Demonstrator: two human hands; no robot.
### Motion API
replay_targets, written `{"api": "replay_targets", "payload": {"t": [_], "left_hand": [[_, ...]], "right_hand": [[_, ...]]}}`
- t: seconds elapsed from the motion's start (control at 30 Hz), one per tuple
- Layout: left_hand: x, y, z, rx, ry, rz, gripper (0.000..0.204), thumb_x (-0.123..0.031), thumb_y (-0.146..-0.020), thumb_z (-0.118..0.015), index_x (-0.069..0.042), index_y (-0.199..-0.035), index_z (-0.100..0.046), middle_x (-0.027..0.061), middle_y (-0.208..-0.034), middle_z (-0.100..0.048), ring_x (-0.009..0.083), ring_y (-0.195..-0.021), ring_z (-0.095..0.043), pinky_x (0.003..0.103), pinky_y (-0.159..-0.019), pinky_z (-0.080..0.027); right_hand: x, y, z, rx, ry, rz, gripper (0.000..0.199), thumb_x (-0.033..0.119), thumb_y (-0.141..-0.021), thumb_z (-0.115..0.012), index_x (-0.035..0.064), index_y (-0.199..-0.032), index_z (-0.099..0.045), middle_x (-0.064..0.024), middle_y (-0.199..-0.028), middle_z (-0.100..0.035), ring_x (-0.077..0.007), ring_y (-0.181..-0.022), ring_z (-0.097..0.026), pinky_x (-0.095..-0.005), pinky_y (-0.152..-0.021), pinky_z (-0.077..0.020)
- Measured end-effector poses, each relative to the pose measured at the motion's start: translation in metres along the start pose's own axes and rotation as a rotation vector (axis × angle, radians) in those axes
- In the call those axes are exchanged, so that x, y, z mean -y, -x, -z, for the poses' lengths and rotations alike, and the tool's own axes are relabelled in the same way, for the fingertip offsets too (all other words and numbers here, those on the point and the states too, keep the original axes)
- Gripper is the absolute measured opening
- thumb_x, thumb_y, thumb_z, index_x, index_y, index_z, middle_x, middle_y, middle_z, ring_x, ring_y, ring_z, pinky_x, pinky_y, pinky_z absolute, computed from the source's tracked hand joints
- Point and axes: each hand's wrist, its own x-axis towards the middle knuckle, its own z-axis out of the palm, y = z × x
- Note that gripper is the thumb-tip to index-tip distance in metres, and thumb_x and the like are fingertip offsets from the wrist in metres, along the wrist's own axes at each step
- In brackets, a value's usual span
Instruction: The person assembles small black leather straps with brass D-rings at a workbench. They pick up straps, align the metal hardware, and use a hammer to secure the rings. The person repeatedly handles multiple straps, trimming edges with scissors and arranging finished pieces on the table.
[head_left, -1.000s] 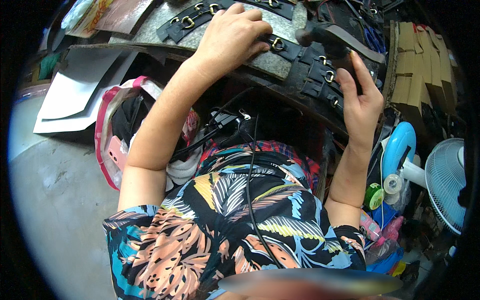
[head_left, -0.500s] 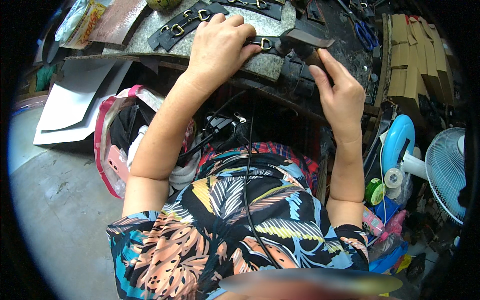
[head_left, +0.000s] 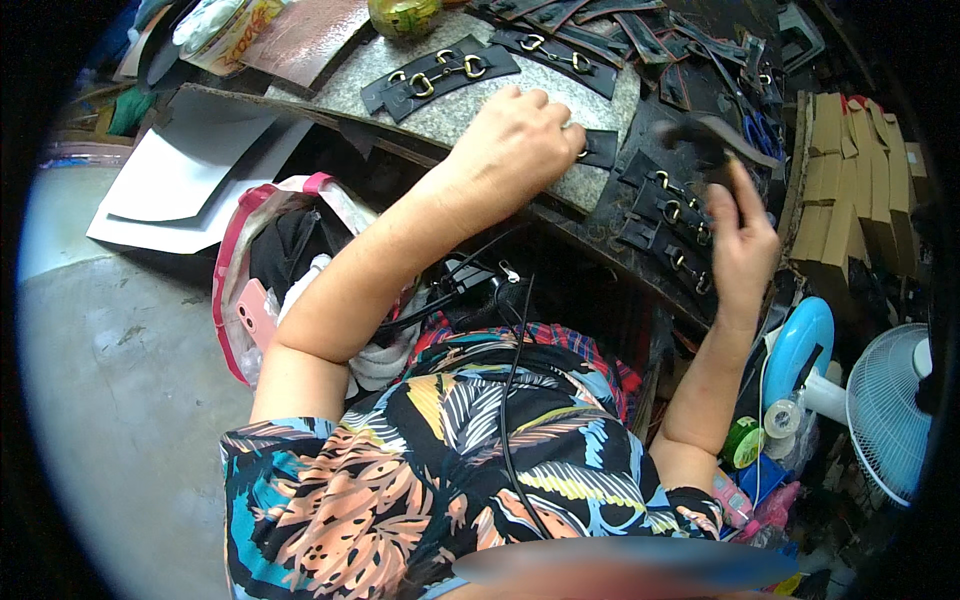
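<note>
Hammer (head_left: 700,140) sits raised in the clenched right hand (head_left: 742,240), above buckled black straps (head_left: 672,215) at the bench edge. The left hand (head_left: 520,140) presses a black strap piece (head_left: 600,148) flat on the stone slab (head_left: 470,105), fingers curled over it.

— The flat leather straps (head_left: 440,78) on the speckled grey stone slab (head_left: 520,105)?
— Black, with gold-coloured metal buckles. The short-sleeved shirt (head_left: 450,470) shows teal, orange and yellow leaves on black.
</note>
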Motion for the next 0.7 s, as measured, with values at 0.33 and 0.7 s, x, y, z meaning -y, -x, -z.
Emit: {"api": "replay_targets", "payload": {"t": [0.33,0.7], "left_hand": [[0.031,0.0,0.012,-0.2,0.736,0.266,0.026,-0.006,-0.086,-0.075,-0.004,-0.111,-0.068,0.0108,-0.098,-0.071,0.0191,-0.087,-0.07,0.034,-0.077,-0.056],[0.026,0.027,0.016,-0.08,0.438,0.634,0.061,-0.013,-0.084,-0.08,-0.005,-0.138,-0.053,0.013,-0.089,-0.074,0.0323,-0.083,-0.075,0.041,-0.075,-0.059]], "right_hand": [[-0.085,-0.01,0.034,-0.264,0.561,-0.164,0.043,0.044,-0.097,-0.069,0.02,-0.133,-0.07,-0.0094,-0.125,-0.073,-0.0331,-0.109,-0.071,-0.0404,-0.091,-0.0548],[-0.112,-0.016,0.037,-0.191,0.509,0.13,0.042,0.028,-0.086,-0.082,0.0294,-0.127,-0.076,-0.0017,-0.106,-0.074,-0.0234,-0.099,-0.069,-0.038,-0.084,-0.0546]]}}
